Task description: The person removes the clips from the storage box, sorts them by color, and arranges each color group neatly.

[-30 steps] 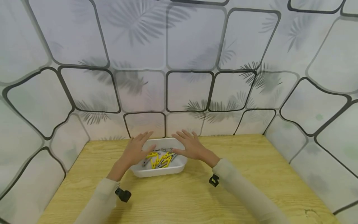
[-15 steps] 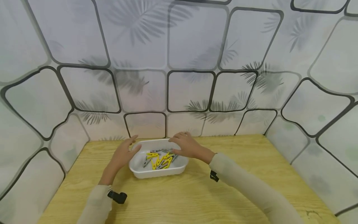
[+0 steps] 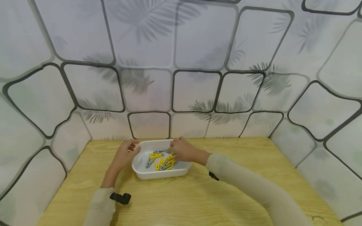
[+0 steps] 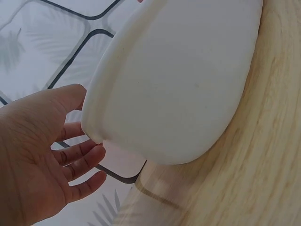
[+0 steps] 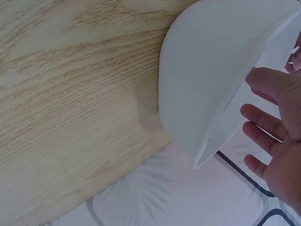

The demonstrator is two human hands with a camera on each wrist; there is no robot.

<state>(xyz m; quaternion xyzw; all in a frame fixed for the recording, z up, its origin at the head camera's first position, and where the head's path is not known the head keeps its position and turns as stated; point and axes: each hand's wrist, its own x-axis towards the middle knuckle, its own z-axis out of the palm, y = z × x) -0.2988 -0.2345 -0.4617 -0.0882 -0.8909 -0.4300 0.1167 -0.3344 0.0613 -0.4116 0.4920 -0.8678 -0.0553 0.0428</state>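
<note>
A white plastic tray stands on the table, with several yellow and grey clothespins loose inside it. My left hand is at the tray's left end, thumb and bent fingertips right at the rim; in the left wrist view its fingers are loosely bent and spread. My right hand reaches over the right end, fingers pointing down among the clothespins. From the right wrist the thumb passes over the rim. The clothespins under the right fingertips are hidden, so I cannot tell if one is pinched.
The wood-grain table reaches back to a patterned wall, which also closes off both sides. Small black wrist cameras, such as the left one, sit below each hand at the sleeve cuffs.
Both hands were spread above the tray. The left has moved left to the rim and its fingers have bent. The right has come down and leftward over the clothespins, fingers curling.
</note>
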